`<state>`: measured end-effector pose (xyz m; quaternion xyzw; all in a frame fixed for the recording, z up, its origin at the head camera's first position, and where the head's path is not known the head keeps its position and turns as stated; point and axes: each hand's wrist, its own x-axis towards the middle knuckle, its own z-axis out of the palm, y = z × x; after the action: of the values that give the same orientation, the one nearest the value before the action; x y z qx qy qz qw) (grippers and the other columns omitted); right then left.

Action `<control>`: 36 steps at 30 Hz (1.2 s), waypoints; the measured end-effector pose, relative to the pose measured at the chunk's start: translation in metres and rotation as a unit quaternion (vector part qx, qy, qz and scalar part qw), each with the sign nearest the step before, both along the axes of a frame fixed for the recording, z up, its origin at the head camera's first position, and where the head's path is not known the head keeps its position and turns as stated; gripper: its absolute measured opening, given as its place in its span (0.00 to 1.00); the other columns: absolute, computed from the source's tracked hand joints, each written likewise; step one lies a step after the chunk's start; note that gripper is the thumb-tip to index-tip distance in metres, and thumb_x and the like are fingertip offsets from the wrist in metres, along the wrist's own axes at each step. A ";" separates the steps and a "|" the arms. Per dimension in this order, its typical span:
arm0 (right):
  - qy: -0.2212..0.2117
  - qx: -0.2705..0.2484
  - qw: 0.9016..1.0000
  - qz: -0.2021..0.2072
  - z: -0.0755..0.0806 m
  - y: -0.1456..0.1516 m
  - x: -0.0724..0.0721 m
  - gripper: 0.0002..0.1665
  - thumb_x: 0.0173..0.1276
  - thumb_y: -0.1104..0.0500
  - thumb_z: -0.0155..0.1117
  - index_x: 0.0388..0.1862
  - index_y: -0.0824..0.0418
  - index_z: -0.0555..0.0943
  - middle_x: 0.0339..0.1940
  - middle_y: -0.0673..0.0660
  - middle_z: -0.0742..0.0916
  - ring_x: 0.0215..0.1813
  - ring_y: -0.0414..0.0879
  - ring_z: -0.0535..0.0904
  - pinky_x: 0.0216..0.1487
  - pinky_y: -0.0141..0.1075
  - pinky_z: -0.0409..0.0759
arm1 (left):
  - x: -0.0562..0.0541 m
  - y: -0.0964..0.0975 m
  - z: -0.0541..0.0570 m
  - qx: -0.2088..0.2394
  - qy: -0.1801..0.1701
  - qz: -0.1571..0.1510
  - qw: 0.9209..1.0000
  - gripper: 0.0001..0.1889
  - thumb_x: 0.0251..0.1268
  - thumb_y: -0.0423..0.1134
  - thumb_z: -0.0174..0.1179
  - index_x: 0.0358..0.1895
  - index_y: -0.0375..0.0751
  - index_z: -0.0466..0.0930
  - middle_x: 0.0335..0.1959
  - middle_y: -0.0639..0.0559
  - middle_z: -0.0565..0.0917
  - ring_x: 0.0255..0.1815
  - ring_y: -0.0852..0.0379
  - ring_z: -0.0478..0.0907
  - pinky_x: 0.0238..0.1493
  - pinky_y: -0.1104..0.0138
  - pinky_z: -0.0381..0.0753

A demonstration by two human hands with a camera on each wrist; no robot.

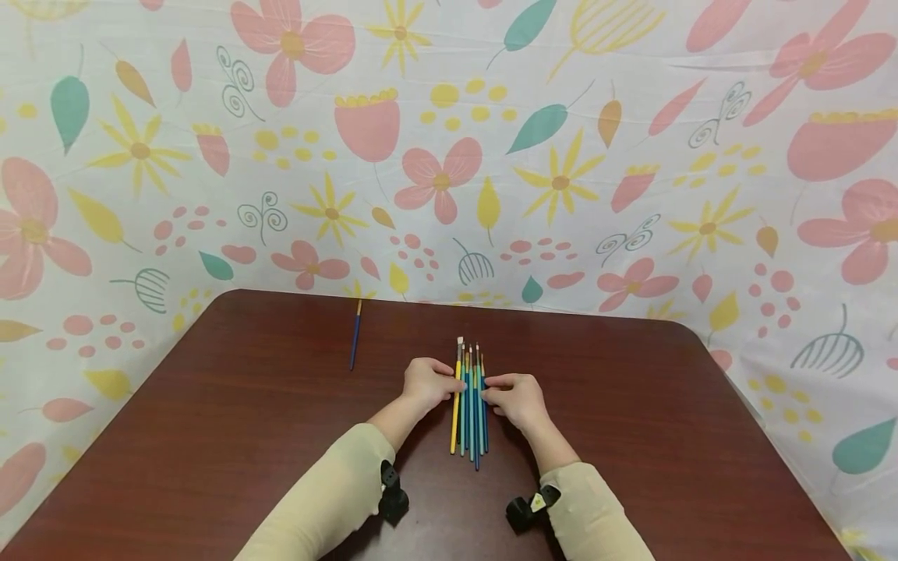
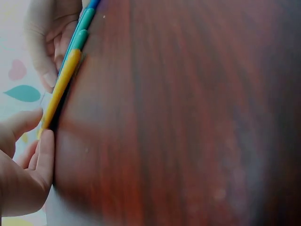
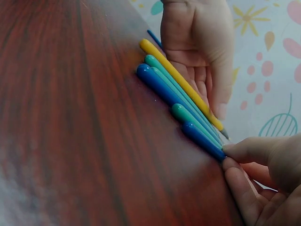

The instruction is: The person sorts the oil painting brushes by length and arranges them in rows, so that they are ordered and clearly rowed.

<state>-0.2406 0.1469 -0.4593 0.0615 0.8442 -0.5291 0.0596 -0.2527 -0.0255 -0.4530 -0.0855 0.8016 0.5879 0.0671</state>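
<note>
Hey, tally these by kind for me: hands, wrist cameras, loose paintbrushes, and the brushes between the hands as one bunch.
Left hand and right hand: 2
Left wrist camera and right wrist camera: 2
Loose paintbrush: 1
Paintbrush bunch: 1
Total: 6

"Where's the paintbrush bundle (image 1: pixel 471 409)?"
"On the surface (image 1: pixel 631 421), between my left hand (image 1: pixel 426 384) and my right hand (image 1: pixel 517 400)."
"And the lone paintbrush (image 1: pixel 355 338)?"
"Farther left, near the surface's back edge, with the cloth (image 1: pixel 449 164) behind."
</note>
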 end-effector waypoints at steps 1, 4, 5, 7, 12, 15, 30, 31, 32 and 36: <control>0.001 0.001 1.000 0.000 0.000 0.000 0.000 0.15 0.56 0.62 0.70 0.44 0.64 0.86 0.43 0.64 0.86 0.34 0.43 0.85 0.33 0.37 0.85 | 0.000 0.001 0.000 -0.014 0.004 -0.001 1.000 0.14 0.43 0.35 0.75 0.34 0.34 0.83 0.31 0.43 0.83 0.22 0.57 0.81 0.28 0.66 0.84; 0.003 0.002 1.000 -0.002 0.000 0.001 0.000 0.15 0.56 0.62 0.70 0.44 0.64 0.86 0.44 0.64 0.86 0.34 0.43 0.84 0.33 0.37 0.85 | -0.001 0.003 0.000 -0.038 0.014 -0.003 0.999 0.12 0.43 0.34 0.75 0.32 0.35 0.84 0.29 0.44 0.83 0.20 0.58 0.80 0.26 0.66 0.83; 0.004 0.002 1.000 -0.001 0.000 0.002 0.000 0.15 0.56 0.62 0.70 0.44 0.64 0.86 0.44 0.64 0.86 0.34 0.43 0.84 0.33 0.38 0.85 | -0.001 0.004 0.001 -0.042 0.018 -0.004 0.999 0.11 0.43 0.34 0.74 0.31 0.35 0.84 0.29 0.44 0.83 0.19 0.58 0.79 0.26 0.67 0.83; 0.004 0.000 1.000 -0.002 0.000 0.002 0.001 0.16 0.56 0.62 0.70 0.44 0.65 0.85 0.45 0.64 0.86 0.35 0.43 0.84 0.34 0.38 0.86 | -0.001 0.004 0.001 -0.044 0.025 -0.004 0.999 0.10 0.44 0.33 0.74 0.31 0.35 0.84 0.29 0.44 0.83 0.18 0.59 0.79 0.25 0.67 0.83; 0.002 -0.002 1.000 0.000 -0.002 0.003 0.001 0.16 0.56 0.62 0.70 0.45 0.64 0.85 0.44 0.63 0.86 0.35 0.43 0.84 0.34 0.38 0.86 | 0.000 0.004 0.001 -0.009 0.018 0.001 1.000 0.09 0.46 0.31 0.71 0.33 0.34 0.84 0.32 0.43 0.83 0.20 0.59 0.80 0.27 0.67 0.84; 0.002 -0.002 1.000 -0.001 -0.002 0.003 0.002 0.16 0.56 0.62 0.70 0.45 0.64 0.85 0.44 0.63 0.86 0.35 0.43 0.84 0.34 0.38 0.86 | 0.000 0.003 0.001 0.026 0.004 0.003 1.000 0.10 0.48 0.31 0.70 0.35 0.32 0.84 0.34 0.42 0.83 0.24 0.58 0.81 0.30 0.66 0.85; 0.004 -0.003 1.000 0.001 -0.001 0.000 0.004 0.15 0.57 0.63 0.69 0.44 0.64 0.85 0.45 0.64 0.85 0.36 0.44 0.85 0.34 0.38 0.85 | 0.001 -0.016 0.001 0.108 -0.035 -0.047 0.992 0.19 0.59 0.31 0.59 0.55 0.32 0.75 0.45 0.38 0.82 0.35 0.55 0.82 0.39 0.61 0.86; 0.004 -0.003 1.000 0.001 -0.001 0.001 0.004 0.15 0.57 0.63 0.69 0.44 0.64 0.85 0.45 0.64 0.85 0.36 0.44 0.85 0.34 0.38 0.85 | 0.000 -0.019 0.002 0.110 -0.034 -0.051 0.992 0.20 0.59 0.31 0.59 0.56 0.32 0.74 0.45 0.38 0.82 0.35 0.55 0.82 0.39 0.61 0.86; 0.004 -0.005 1.000 0.002 -0.001 0.001 0.004 0.15 0.57 0.63 0.69 0.44 0.64 0.85 0.45 0.64 0.85 0.36 0.44 0.85 0.34 0.38 0.85 | 0.000 -0.021 0.002 0.113 -0.034 -0.054 0.992 0.21 0.59 0.31 0.58 0.57 0.33 0.74 0.45 0.38 0.82 0.35 0.55 0.82 0.39 0.61 0.85; 0.005 -0.009 1.000 0.005 0.000 0.001 0.003 0.15 0.57 0.64 0.69 0.45 0.65 0.85 0.45 0.64 0.85 0.37 0.44 0.85 0.35 0.38 0.86 | -0.002 -0.031 0.004 0.115 -0.036 -0.061 0.991 0.22 0.60 0.31 0.57 0.59 0.33 0.72 0.45 0.37 0.82 0.34 0.54 0.81 0.39 0.60 0.85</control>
<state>-0.2374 0.1480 -0.4594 0.0543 0.8397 -0.5371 0.0587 -0.2547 -0.0569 -0.4494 -0.0489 0.7294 0.6676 0.1414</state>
